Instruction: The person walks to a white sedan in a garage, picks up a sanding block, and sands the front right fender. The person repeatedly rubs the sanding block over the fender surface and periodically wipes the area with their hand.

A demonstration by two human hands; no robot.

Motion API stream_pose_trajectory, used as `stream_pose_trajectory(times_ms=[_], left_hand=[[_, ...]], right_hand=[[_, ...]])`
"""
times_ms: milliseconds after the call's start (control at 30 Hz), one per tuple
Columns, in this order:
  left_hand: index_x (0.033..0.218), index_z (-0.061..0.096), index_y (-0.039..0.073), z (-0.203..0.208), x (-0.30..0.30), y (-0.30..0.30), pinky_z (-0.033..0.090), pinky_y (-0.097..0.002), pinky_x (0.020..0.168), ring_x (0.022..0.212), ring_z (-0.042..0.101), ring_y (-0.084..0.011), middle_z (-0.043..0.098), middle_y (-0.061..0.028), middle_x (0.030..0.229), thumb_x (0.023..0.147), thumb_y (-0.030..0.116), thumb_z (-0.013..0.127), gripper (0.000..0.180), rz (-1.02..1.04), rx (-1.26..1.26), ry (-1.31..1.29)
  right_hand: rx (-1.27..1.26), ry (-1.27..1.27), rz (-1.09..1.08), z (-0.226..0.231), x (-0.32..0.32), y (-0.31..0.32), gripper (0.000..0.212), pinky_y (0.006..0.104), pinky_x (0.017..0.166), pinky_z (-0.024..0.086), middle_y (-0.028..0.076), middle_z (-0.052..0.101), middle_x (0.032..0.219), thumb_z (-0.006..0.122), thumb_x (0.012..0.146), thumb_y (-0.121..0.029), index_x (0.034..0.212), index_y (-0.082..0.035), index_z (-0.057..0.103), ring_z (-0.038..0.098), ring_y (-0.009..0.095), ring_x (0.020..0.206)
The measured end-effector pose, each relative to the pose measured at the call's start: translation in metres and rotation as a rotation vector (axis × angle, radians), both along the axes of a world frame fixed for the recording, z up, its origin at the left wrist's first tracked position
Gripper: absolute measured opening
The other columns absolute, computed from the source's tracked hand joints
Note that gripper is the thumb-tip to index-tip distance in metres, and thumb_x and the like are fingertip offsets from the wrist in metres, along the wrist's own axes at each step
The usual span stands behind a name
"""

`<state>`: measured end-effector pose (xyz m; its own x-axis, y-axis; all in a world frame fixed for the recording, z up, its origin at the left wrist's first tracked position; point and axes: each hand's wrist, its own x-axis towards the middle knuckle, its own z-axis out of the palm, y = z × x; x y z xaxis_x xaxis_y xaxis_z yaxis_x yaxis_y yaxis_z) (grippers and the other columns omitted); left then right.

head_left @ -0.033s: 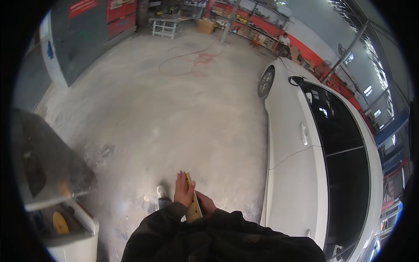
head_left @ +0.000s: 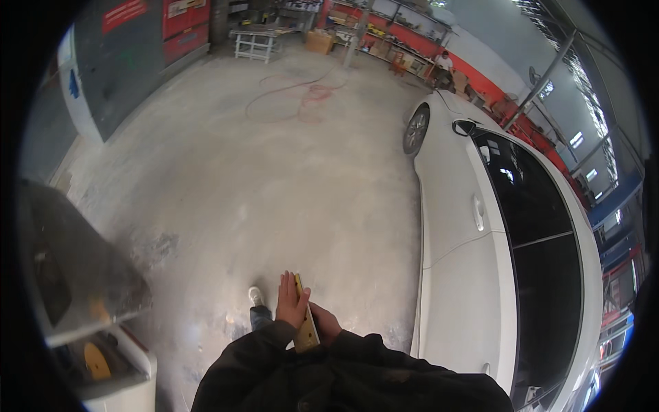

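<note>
Low in the middle of the head view, in front of my body, is a long narrow sanding block [head_left: 314, 314] with a yellow, holed sandpaper strip [head_left: 305, 336] along its face. My left hand [head_left: 291, 304] lies flat on the strip, its fingers stretched out and together, the thumb slightly apart. From the other side my right hand [head_left: 325, 321] closes round the block; its fingertips are partly hidden behind it. The strip's lower end reaches down to my dark sleeves.
A white car [head_left: 461, 254] stands close on my right. At lower left is a grey and white cart [head_left: 130, 384] with a yellow disc [head_left: 97, 361] on its shelf. A hose [head_left: 316, 94] lies on the floor ahead. Far off are a white workbench [head_left: 254, 47] and a seated person [head_left: 443, 65].
The view has shifted very slightly. My hands and the sanding block keep nearly the same pose.
</note>
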<state>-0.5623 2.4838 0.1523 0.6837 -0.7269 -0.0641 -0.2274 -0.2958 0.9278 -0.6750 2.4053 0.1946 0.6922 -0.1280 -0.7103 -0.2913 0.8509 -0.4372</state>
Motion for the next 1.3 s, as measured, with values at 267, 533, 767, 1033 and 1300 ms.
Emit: stream_pose_trajectory(times_ms=[267,533,767,1033,1300], left_hand=[[0.164,0.024,-0.011,0.016,0.149,-0.21,0.018,-0.0559,0.133,0.163,0.017,-0.0503,0.022,-0.0359,0.173,0.105,0.047,0.062,0.091,-0.289,-0.116,-0.058],[0.164,0.023,-0.011,0.057,0.232,-0.387,0.021,-0.0556,0.132,0.159,0.023,-0.054,0.025,-0.0386,0.169,0.105,0.055,0.059,0.096,-0.753,-0.249,-0.106],[0.164,0.023,-0.012,0.03,0.328,-0.562,0.022,-0.0537,0.132,0.16,0.023,-0.0522,0.026,-0.0375,0.169,0.106,0.044,0.062,0.089,-0.895,-0.264,-0.105],[0.157,0.05,0.003,0.104,0.497,-0.752,0.045,-0.0438,0.119,0.145,0.054,-0.0382,0.055,-0.021,0.159,0.101,0.025,0.071,0.064,-0.895,-0.145,0.037],[0.157,0.053,0.014,0.085,0.638,-0.982,0.045,-0.0489,0.121,0.151,0.049,-0.0308,0.054,-0.0099,0.162,0.084,0.008,0.081,0.078,-0.605,-0.086,-0.422]], right_hand=[[-0.268,-0.025,-0.361,-0.011,0.144,-0.182,0.048,0.0415,0.101,0.057,0.011,0.07,0.131,0.047,0.114,-0.039,0.147,-0.006,0.059,0.069,0.025,0.116],[-1.331,0.252,-0.227,0.008,0.214,-0.362,0.048,0.039,0.106,0.053,0.011,0.069,0.136,0.045,0.114,-0.034,0.149,-0.004,0.058,0.067,0.025,0.123],[-0.319,0.056,-0.894,-0.041,0.313,-0.582,0.047,0.0418,0.103,0.057,0.016,0.071,0.131,0.046,0.114,-0.034,0.144,0.0,0.061,0.07,0.028,0.117],[-0.14,-0.158,-0.888,0.014,0.425,-0.856,0.042,0.0471,0.089,0.061,0.012,0.074,0.113,0.047,0.113,-0.036,0.135,-0.004,0.065,0.074,0.03,0.102],[-0.516,0.121,-0.253,0.031,0.53,-1.055,0.033,0.0363,0.08,0.061,0.007,0.074,0.107,0.054,0.108,-0.03,0.126,-0.006,0.068,0.074,0.02,0.094]])
